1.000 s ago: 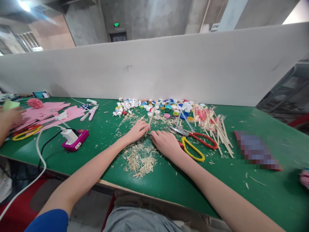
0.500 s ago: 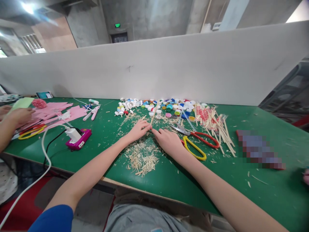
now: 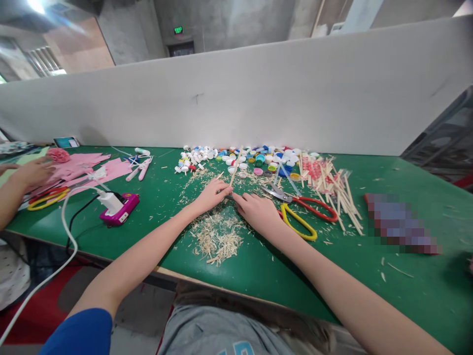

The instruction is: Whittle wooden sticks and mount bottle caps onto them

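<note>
A thin wooden chopstick (image 3: 235, 167) slants up and away from my fingertips, over the wood shavings. My left hand (image 3: 212, 197) is closed, its thumb and fingers pinching the stick's near end. Close beside it, my right hand (image 3: 256, 211) is closed with its fingertips almost meeting the left ones. What lies in the right fingers is hidden. Below both hands sits a heap of pale wood shavings (image 3: 221, 242). Scissors (image 3: 291, 198) with one red and one yellow handle lie half spread just right of my right hand.
Plastic bottle caps (image 3: 260, 160) pile up against the white partition (image 3: 236, 98). Chopsticks (image 3: 342, 197) lie heaped at right, near a blurred-out item (image 3: 401, 224). To the left are a purple power adapter (image 3: 118, 209), glue guns (image 3: 140, 169), pink paper (image 3: 81, 167) and another person's hand (image 3: 39, 172).
The view has shifted slightly. My two hands stay together at the chopstick with hardly any movement. At left, the other person's hand has moved a little.
</note>
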Available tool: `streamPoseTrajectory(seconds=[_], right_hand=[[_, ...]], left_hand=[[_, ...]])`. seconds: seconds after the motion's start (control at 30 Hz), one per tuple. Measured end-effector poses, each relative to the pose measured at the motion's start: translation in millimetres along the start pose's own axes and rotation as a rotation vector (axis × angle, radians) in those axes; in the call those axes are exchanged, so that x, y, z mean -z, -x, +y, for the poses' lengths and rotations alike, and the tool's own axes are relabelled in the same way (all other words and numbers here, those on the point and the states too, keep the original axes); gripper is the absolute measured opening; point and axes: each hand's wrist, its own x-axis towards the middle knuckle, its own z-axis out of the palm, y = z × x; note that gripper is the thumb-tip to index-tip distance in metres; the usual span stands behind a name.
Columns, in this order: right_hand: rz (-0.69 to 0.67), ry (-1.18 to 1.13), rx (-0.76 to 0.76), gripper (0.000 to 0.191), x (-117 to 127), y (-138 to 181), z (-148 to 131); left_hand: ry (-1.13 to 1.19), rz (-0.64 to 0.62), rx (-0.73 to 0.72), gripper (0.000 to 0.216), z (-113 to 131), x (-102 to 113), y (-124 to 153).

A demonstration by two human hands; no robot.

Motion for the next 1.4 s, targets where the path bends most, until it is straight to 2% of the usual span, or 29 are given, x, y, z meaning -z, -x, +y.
streamPoseTrajectory(seconds=[0.33, 0.63, 1.1, 1.4], right_hand=[[-0.129, 0.023, 0.031, 0.041, 11, 4, -14], [-0.103, 0.057, -0.039, 0.055, 14, 8, -13], [-0.224, -0.004, -0.096, 0.053, 26, 6, -6], [-0.297, 0.010, -0.090, 0.054, 33, -2, -14]], left_hand=[[-0.001, -0.002, -0.009, 0.039, 1, 0, 0], [-0.024, 0.000, -0.031, 0.041, -2, -2, 0], [-0.036, -0.019, -0.056, 0.032, 2, -1, 0], [-0.068, 0.009, -0.008, 0.033, -2, -1, -1]])
